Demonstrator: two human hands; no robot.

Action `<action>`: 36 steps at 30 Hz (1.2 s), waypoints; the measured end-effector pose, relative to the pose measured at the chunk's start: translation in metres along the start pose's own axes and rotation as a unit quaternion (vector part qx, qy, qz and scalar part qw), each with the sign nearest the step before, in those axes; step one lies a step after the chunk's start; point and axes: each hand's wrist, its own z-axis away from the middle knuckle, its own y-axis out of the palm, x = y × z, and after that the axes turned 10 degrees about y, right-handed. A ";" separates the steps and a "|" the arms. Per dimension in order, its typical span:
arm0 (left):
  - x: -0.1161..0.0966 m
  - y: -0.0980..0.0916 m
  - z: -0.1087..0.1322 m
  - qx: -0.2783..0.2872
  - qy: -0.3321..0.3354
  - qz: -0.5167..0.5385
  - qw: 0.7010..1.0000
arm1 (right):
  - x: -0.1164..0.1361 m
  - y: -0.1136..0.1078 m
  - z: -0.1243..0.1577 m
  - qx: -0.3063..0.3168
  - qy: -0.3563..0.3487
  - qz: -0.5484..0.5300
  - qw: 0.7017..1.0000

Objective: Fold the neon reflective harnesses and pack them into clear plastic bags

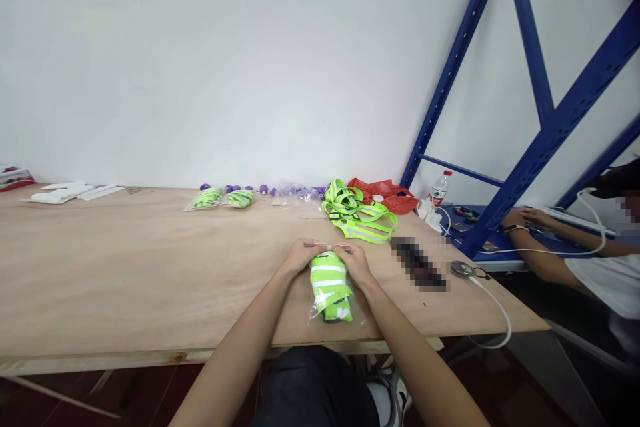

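Right at the table's front lies a clear plastic bag (pixel 330 290) with a folded lime-green strap inside, banded in silvery white. Both hands pinch the bag's far edge: my left hand (pixel 301 255) at its left corner, my right hand (pixel 356 261) at its right. The fingers of each are closed on the plastic. Beyond them sits a loose pile of lime-green reflective straps (pixel 363 213) with black buckles. Two filled bags, a left one (pixel 206 198) and a right one (pixel 240 198), rest farther back on the left.
Purple pieces (pixel 263 189) line the wall beside empty-looking clear bags (pixel 300 197). A red plastic bag (pixel 385 193) lies behind the straps. A round device (pixel 463 269) with a white cable is on the right. Blue rack posts (pixel 545 133) stand there, with a co-worker's arm (pixel 535 253) beyond.
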 end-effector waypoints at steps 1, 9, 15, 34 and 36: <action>0.000 0.000 0.000 0.003 0.006 0.002 1.000 | 0.000 0.000 -0.001 -0.010 -0.003 -0.001 1.000; -0.004 0.000 0.003 0.035 -0.023 0.071 0.997 | -0.006 -0.006 -0.005 -0.067 -0.013 -0.024 0.997; -0.012 -0.001 0.005 0.105 -0.039 0.038 0.993 | -0.007 -0.005 -0.006 -0.079 -0.001 -0.059 0.995; -0.024 -0.017 0.019 0.130 -0.062 -0.096 0.985 | -0.007 -0.004 -0.006 -0.007 0.033 -0.112 0.993; -0.033 -0.023 0.021 0.112 -0.061 -0.116 0.985 | -0.006 -0.004 -0.006 -0.005 0.066 -0.140 0.988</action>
